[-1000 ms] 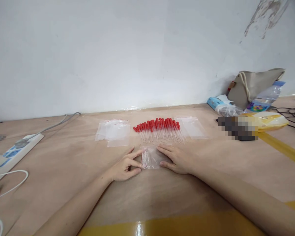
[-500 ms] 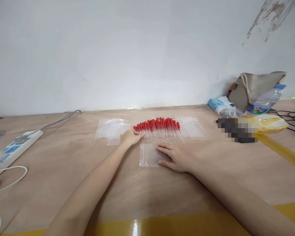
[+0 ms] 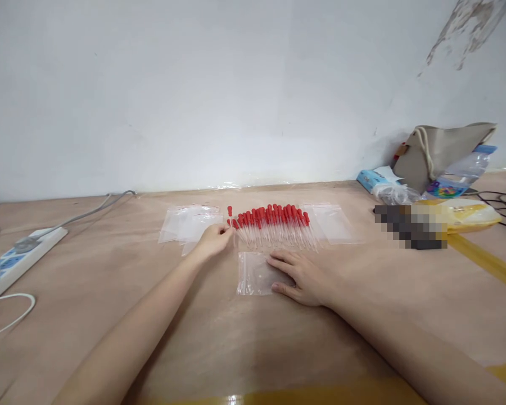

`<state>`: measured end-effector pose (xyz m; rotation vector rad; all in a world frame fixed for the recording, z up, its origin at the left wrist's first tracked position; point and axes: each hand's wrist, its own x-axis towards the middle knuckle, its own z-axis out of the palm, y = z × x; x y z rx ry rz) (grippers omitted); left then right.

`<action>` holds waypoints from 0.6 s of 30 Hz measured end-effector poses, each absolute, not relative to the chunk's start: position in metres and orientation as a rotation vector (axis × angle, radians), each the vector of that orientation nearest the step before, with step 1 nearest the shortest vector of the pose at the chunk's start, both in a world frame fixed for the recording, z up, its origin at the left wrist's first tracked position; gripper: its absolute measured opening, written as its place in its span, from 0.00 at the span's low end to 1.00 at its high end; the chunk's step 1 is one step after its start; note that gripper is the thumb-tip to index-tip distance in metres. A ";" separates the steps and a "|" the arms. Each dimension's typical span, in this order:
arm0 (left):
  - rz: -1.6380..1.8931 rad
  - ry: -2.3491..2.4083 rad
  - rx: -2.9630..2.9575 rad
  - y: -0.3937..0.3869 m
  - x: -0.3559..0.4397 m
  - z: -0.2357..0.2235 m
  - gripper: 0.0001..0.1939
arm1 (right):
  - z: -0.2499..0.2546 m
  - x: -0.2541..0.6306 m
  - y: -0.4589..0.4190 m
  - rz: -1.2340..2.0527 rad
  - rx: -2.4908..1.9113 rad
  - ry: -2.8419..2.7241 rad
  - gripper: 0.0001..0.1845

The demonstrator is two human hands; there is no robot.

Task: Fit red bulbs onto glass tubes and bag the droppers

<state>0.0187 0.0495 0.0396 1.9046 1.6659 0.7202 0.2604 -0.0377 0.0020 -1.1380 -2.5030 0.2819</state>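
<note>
A row of several glass droppers with red bulbs [image 3: 276, 224] lies on the brown table. My left hand [image 3: 213, 241] is pinched on one dropper [image 3: 230, 216] at the row's left end, lifted so that its red bulb points up. My right hand [image 3: 306, 277] lies flat with its fingers spread on the right part of a small clear zip bag [image 3: 253, 274] just in front of the row.
Stacks of clear bags lie left [image 3: 185, 226] and right [image 3: 331, 223] of the droppers. A power strip [image 3: 23, 254] with cables sits at far left. At the right are a grey bag [image 3: 442, 149], a water bottle [image 3: 464, 169], a tissue pack [image 3: 373, 179] and a yellow packet [image 3: 468, 212].
My left hand left the small bag, reached to the left end of the dropper row and lifted one dropper clear. My right hand stayed on the bag.
</note>
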 end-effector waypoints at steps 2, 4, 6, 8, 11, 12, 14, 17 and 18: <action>0.793 1.525 1.923 0.039 0.009 0.041 0.12 | 0.001 0.261 -0.038 0.280 -1.151 -2.507 0.30; 0.916 1.263 1.905 0.028 0.000 0.040 0.11 | 0.000 0.261 -0.037 0.292 -1.152 -2.511 0.30; 0.980 1.088 1.847 0.018 -0.007 0.035 0.10 | 0.000 0.261 -0.036 0.311 -1.148 -2.512 0.31; 1.026 0.994 1.777 0.009 -0.012 0.029 0.08 | 0.000 0.262 -0.035 0.332 -1.148 -2.506 0.31; 1.056 0.915 1.664 0.001 -0.016 0.019 0.08 | 0.000 0.262 -0.036 0.353 -1.157 -2.507 0.30; 1.047 0.913 1.630 -0.001 -0.017 0.015 0.08 | 0.001 0.261 -0.036 0.356 -1.159 -2.507 0.30; 1.006 0.940 1.583 -0.004 -0.020 0.009 0.09 | 0.002 0.261 -0.036 0.361 -1.162 -2.506 0.30; 0.935 0.997 1.566 -0.007 -0.023 0.005 0.09 | 0.002 0.262 -0.037 0.361 -1.161 -2.509 0.30; 0.910 1.013 1.572 -0.008 -0.023 0.006 0.09 | 0.002 0.262 -0.037 0.360 -1.162 -2.513 0.30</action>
